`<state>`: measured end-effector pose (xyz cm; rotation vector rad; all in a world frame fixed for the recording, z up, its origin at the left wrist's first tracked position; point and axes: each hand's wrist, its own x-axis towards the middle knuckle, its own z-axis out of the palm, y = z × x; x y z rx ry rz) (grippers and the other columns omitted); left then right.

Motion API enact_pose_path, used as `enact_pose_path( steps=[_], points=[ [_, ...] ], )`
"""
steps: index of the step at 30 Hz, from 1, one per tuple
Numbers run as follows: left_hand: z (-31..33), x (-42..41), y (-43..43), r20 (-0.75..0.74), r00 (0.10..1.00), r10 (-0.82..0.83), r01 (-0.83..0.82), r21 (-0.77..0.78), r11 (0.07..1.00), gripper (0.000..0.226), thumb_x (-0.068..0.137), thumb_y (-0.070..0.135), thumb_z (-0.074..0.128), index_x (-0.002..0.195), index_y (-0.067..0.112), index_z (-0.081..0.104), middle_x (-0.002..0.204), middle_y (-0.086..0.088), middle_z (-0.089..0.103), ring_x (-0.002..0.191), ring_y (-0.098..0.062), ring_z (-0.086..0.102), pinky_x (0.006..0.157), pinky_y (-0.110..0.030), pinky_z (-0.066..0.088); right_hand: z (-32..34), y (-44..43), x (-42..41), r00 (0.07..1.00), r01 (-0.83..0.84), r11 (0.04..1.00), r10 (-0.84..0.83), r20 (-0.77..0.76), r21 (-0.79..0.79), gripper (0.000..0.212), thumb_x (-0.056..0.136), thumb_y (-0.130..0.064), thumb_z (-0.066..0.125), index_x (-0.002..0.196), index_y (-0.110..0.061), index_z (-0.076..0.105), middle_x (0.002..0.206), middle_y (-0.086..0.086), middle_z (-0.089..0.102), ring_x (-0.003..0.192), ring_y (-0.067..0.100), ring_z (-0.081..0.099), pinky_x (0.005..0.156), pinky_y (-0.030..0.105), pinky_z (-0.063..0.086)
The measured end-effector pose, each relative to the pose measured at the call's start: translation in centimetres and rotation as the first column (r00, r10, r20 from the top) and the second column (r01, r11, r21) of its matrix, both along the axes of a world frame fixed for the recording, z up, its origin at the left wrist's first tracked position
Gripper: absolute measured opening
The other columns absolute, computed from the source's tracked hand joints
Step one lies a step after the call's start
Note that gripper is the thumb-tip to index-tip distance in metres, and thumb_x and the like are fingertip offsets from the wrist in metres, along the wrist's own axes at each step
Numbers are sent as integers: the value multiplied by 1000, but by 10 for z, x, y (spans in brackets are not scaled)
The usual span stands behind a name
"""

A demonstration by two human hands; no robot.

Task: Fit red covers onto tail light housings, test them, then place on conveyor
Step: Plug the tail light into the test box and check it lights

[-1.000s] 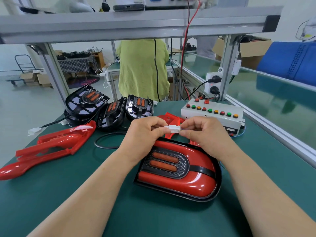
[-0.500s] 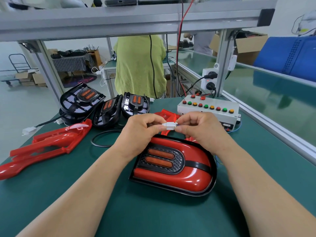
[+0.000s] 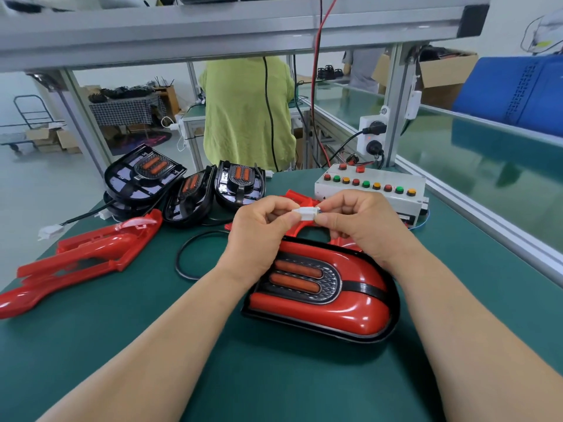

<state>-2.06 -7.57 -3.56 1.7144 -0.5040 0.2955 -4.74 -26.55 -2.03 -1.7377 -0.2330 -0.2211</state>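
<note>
Centre frame: tail light (image 3: 329, 296), red cover fitted, lies on the mat. Just above it, left hand (image 3: 259, 229) and right hand (image 3: 362, 223) each pinch the white connector (image 3: 306, 213), likely plugging in for the test. Bare housings (image 3: 189, 190) upper left await covers; conveyor (image 3: 487, 166) placement not yet done.

At frame centre the left grip (image 3: 259, 231) and right grip (image 3: 362, 223) pinch a white connector (image 3: 306, 213) from either side. Below them a tail light (image 3: 350, 312) with its red cover fitted lies on the green tabletop (image 3: 274, 376). A button box (image 3: 370, 193) sits just behind the right grip. Bare black housings (image 3: 239, 184) cluster left of centre, and loose red covers (image 3: 82, 257) lie at the left edge.
</note>
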Motion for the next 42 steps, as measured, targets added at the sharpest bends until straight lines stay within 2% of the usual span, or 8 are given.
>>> enact_pose_path(
  steps=[7,13,18,20,22,25,30,42],
  points=[
    [-1,-1,-36,-4,1000,-2,1,-37,999,16,88,17,71,84,32,71,79,14,71,77,-4,64,77,-22,50,4,-27,-1,999,32,995,-30,-27,96,14,78,-6,78,84,-19,74,63,-5,70,50,2,56,51,12,45],
    [7,17,-32,-66,992,-110,119,156,980,9,91,24,68,86,25,75,77,12,71,71,0,60,71,-18,47,1,-33,-3,988,-11,997,22,-153,70,25,77,-14,81,101,-19,77,78,-4,74,63,11,57,56,19,45],
    [19,52,-34,-182,983,-34,89,299,950,33,104,38,41,95,26,70,100,11,71,96,-5,62,89,-26,47,-3,-35,1,968,93,996,-87,-237,12,14,79,-16,81,93,-19,78,79,2,77,64,10,68,62,23,57],
    [21,66,-44,-89,996,-26,62,444,894,26,103,27,41,101,22,67,98,8,62,87,4,53,86,-20,40,-5,-34,4,966,100,995,-99,-239,-5,13,79,-15,80,90,-20,78,80,3,77,67,12,69,67,26,58],
    [21,81,-56,10,999,-36,23,604,796,31,101,16,43,125,13,63,119,1,60,107,3,50,92,-16,34,-6,-33,6,969,95,995,-97,-228,-19,12,79,-13,80,89,-20,77,84,5,77,71,15,68,73,33,57],
    [18,102,-76,69,997,-23,-40,790,612,49,98,8,44,147,11,42,150,-11,38,139,-24,31,114,-34,24,-8,-33,7,970,89,996,-89,-227,-10,12,78,-10,79,87,-19,77,79,3,74,69,15,64,69,32,54],
    [18,119,-95,43,999,28,-51,891,452,64,93,8,43,154,16,25,154,-13,27,141,-33,23,115,-48,27,-11,-36,8,971,68,997,-61,-230,22,12,78,-10,80,87,-18,77,75,0,73,66,12,62,66,29,52],
    [5,132,-93,47,998,42,-62,846,529,62,92,8,46,151,24,36,149,-6,31,140,-25,30,116,-44,28,-13,-37,11,978,75,997,-71,-198,12,15,79,-11,80,90,-20,77,79,-2,76,67,6,68,63,17,53]
  ],
)
